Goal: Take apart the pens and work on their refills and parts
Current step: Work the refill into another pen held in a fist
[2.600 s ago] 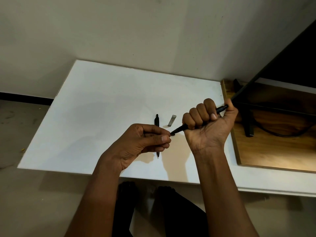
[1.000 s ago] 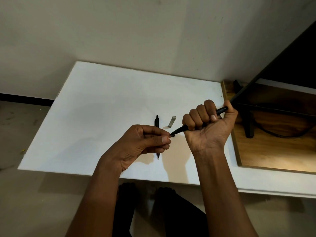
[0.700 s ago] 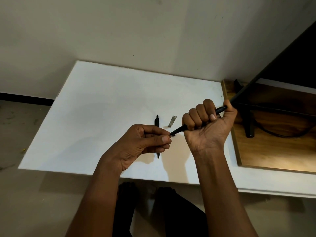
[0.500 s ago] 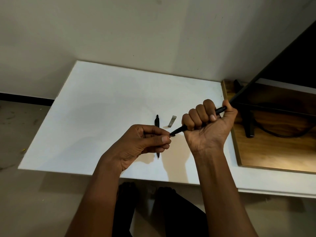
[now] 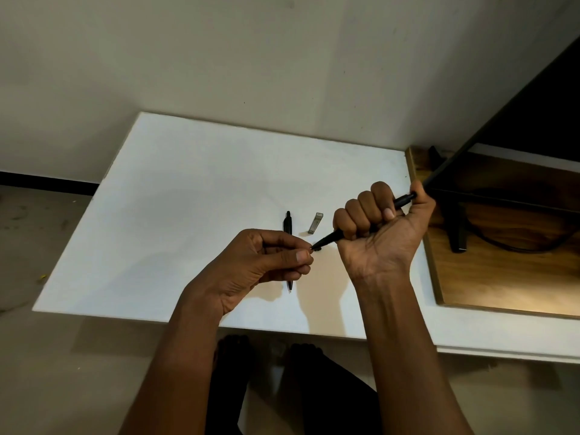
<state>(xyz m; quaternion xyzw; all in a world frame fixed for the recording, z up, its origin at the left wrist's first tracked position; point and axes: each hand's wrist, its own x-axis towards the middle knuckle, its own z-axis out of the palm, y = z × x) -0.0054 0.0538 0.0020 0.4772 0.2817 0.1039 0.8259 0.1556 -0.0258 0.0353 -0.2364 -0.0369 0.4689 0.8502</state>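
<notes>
My right hand (image 5: 381, 233) is fisted around a black pen (image 5: 326, 239), held above the white table (image 5: 188, 189) with its tip pointing down-left. The thumb and forefinger of my left hand (image 5: 266, 268) pinch that pen's tip end. A second black pen (image 5: 288, 226) lies on the table behind my left hand, partly hidden by the fingers. A small grey pen part (image 5: 315, 223) lies just right of it.
A wooden board (image 5: 502, 277) adjoins the table on the right, carrying a black stand (image 5: 456, 233) and a cable (image 5: 518, 246). A dark slanted bar (image 5: 502, 114) crosses the upper right. A wall rises behind the table; my legs show below its front edge.
Almost nothing differs. Both hands keep the same grip on the pen, with only slight shifts of the fingers at its tip.
</notes>
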